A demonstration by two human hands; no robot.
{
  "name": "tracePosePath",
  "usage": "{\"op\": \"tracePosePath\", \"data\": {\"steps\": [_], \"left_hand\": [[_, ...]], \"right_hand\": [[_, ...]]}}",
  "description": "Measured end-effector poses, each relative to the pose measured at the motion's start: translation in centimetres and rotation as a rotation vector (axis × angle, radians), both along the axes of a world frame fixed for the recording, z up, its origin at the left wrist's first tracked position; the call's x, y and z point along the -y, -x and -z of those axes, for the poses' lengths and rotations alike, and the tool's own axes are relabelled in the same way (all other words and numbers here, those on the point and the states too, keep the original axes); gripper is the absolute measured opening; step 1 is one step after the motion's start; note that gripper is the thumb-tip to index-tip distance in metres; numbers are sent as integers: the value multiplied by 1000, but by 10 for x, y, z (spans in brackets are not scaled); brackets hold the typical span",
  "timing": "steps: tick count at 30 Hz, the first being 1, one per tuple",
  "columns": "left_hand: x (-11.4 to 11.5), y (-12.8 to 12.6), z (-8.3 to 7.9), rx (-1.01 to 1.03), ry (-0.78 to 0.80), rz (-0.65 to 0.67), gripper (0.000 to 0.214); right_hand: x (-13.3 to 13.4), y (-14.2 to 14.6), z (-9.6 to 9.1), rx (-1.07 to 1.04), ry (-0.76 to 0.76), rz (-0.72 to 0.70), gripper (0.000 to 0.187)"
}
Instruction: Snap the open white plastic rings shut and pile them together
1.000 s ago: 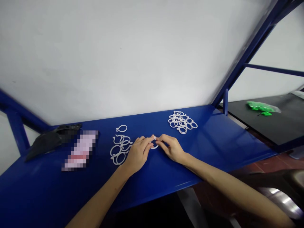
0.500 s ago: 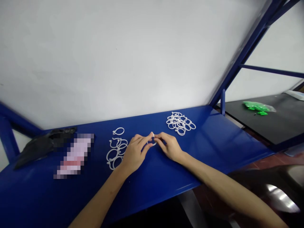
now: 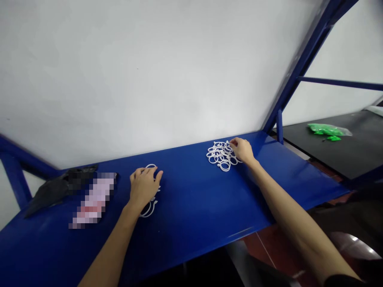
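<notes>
On the blue shelf point(image 3: 194, 215) lie two heaps of white plastic rings. My left hand point(image 3: 143, 186) rests palm down on the left heap of rings point(image 3: 149, 209), fingers spread over it and hiding most of it. My right hand point(image 3: 243, 150) reaches far to the right heap of rings point(image 3: 218, 156). Its fingertips are pinched on a white ring at that heap's right edge.
A pink-and-white blurred packet point(image 3: 92, 199) and a black bag point(image 3: 48, 191) lie at the shelf's left. A white wall stands close behind. Blue frame posts point(image 3: 299, 67) rise at right, beyond them a dark table point(image 3: 344, 155) with a green bag point(image 3: 327, 130).
Both hands held one ring together at the shelf's middle. They have since parted: the left went to the left heap, the right carried the ring to the right heap.
</notes>
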State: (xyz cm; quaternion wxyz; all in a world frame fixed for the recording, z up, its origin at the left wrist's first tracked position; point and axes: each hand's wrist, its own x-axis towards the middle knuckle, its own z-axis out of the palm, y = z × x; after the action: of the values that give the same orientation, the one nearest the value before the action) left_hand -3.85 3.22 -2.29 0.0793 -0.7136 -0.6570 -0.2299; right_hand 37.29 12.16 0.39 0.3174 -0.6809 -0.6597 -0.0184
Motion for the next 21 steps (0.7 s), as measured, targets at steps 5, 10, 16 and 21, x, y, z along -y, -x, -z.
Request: {"op": "tracePosePath", "data": {"steps": [5,10,16,21], "left_hand": [[5,-14,-4,42,-45,119,28],[13,-23,-7,-3,-84,104,29],[18,-28,-4,-35,-99,139,16],[29,-41,-16,30,-154,361,18]], "right_hand": [[-11,0,7,51,11,-63,16],[-1,4,0,66,-40,-59,23],[27,36,-8,-68,-188,-239,24],[69,107,1,-249,-28,-645,27]]}}
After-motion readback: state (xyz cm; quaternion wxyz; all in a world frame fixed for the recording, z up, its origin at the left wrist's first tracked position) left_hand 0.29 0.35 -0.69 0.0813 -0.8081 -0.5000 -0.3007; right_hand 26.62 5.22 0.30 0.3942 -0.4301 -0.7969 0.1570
